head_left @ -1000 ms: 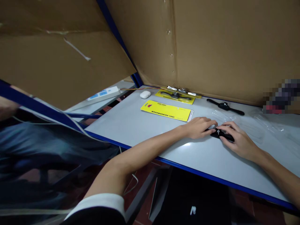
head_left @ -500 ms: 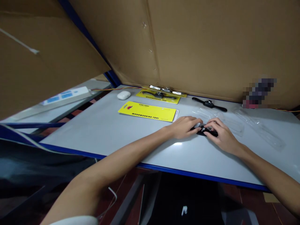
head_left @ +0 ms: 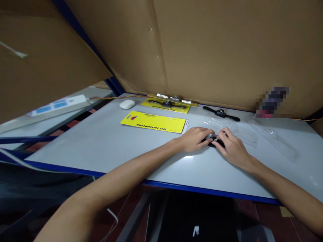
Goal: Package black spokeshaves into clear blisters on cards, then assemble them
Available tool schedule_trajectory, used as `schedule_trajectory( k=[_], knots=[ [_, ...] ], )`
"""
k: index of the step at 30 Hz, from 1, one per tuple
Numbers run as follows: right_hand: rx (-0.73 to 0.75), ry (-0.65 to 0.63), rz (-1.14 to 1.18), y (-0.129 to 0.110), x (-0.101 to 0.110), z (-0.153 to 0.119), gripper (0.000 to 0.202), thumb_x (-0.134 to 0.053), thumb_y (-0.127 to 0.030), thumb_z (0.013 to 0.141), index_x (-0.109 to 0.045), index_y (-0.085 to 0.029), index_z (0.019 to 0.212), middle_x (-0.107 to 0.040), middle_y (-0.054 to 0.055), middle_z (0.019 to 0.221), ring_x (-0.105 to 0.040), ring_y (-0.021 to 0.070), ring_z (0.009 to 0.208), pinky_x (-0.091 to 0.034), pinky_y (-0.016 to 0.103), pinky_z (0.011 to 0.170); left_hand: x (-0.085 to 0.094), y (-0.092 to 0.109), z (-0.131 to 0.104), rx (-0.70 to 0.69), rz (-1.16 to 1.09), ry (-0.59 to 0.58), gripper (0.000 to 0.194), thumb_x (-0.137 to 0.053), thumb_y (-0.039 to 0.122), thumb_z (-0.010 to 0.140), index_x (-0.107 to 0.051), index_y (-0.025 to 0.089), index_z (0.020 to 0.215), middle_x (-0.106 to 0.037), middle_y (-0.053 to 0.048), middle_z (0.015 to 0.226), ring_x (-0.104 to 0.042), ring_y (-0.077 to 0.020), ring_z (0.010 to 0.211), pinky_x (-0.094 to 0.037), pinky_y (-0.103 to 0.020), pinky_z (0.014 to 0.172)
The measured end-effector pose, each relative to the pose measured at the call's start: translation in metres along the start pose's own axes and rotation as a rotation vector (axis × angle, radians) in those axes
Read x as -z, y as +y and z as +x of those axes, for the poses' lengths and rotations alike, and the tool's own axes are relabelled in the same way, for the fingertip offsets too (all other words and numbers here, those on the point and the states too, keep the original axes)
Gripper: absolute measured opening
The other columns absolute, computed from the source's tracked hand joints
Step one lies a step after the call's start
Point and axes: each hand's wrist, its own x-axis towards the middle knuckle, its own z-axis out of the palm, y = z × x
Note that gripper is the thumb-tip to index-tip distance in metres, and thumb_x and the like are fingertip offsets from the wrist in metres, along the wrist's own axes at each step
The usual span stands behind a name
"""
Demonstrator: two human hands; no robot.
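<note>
A black spokeshave (head_left: 214,144) lies low over the grey table, partly hidden by my fingers. My left hand (head_left: 196,139) grips its left end, the fingers curled over it. With thumb and fingertips, my right hand (head_left: 231,146) pinches near the middle and right part of the tool. Behind my hands, a second black spokeshave (head_left: 221,113) rests on the table. Clear plastic blister shells (head_left: 274,137) lie beyond and to the right of my right hand. Left of my left hand is a flat yellow card (head_left: 153,122) printed "WOODWORKING TOOL".
At the back, more yellow cards carry packed tools (head_left: 174,101) against the cardboard wall (head_left: 214,50). A white earphone case (head_left: 127,104) sits at the back left. A power strip (head_left: 58,105) lies on the neighbouring surface. A blurred-out object (head_left: 274,101) stands at the back right.
The view has shifted slightly, so the scene sits a little further left. My right hand's fingers have drawn in closer to the middle of the spokeshave; both hands stay on it.
</note>
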Motion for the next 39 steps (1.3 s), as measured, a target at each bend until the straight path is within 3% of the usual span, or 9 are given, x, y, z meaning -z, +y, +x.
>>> schedule_trajectory(
  k=[6,15,24,30,39],
  knots=[
    [-0.033,-0.074,-0.047,0.0,0.001,0.001,0.019,-0.051,-0.037,0.107,-0.06,-0.021,0.105,-0.057,0.01,0.105,-0.06,0.0208,0.076,-0.05,0.034,0.065,0.0,0.001,0.0,-0.01,-0.011,0.001,0.039,-0.034,0.041,0.109,-0.06,0.017,0.126,-0.072,-0.009,0.1,-0.068,-0.0263,0.092,-0.05,-0.038,0.08],
    [-0.055,-0.085,0.103,0.001,0.01,-0.001,0.008,-0.057,-0.025,0.093,-0.051,-0.024,0.097,-0.059,0.005,0.094,-0.06,0.0223,0.079,-0.051,0.037,0.073,-0.001,0.001,-0.001,-0.008,0.01,-0.018,0.041,-0.032,0.042,0.11,-0.057,0.018,0.133,-0.074,-0.011,0.11,-0.07,-0.0281,0.1,-0.051,-0.04,0.084],
    [-0.011,-0.095,0.074,0.0,0.009,-0.001,0.005,-0.057,-0.026,0.098,-0.056,-0.022,0.1,-0.059,0.007,0.097,-0.06,0.0222,0.081,-0.051,0.037,0.075,0.001,0.002,-0.001,-0.019,-0.011,-0.014,0.04,-0.034,0.041,0.109,-0.058,0.017,0.132,-0.073,-0.011,0.105,-0.069,-0.0275,0.096,-0.051,-0.041,0.083],
    [0.04,-0.12,0.014,0.003,0.008,0.001,0.02,-0.048,-0.034,0.108,-0.061,-0.02,0.1,-0.058,0.008,0.099,-0.059,0.0205,0.078,-0.051,0.036,0.072,0.001,0.002,-0.002,-0.019,-0.021,-0.009,0.039,-0.034,0.04,0.108,-0.059,0.017,0.129,-0.072,-0.01,0.103,-0.067,-0.0269,0.094,-0.051,-0.041,0.083],
    [0.072,-0.139,-0.029,0.011,0.005,0.007,0.022,-0.049,-0.033,0.105,-0.065,-0.019,0.099,-0.056,0.008,0.099,-0.051,0.0167,0.069,-0.045,0.032,0.063,0.007,0.003,-0.002,-0.009,-0.04,-0.059,0.046,-0.047,0.042,0.098,-0.058,0.017,0.135,-0.072,-0.012,0.104,-0.067,-0.0297,0.094,-0.053,-0.044,0.084]
  ],
)
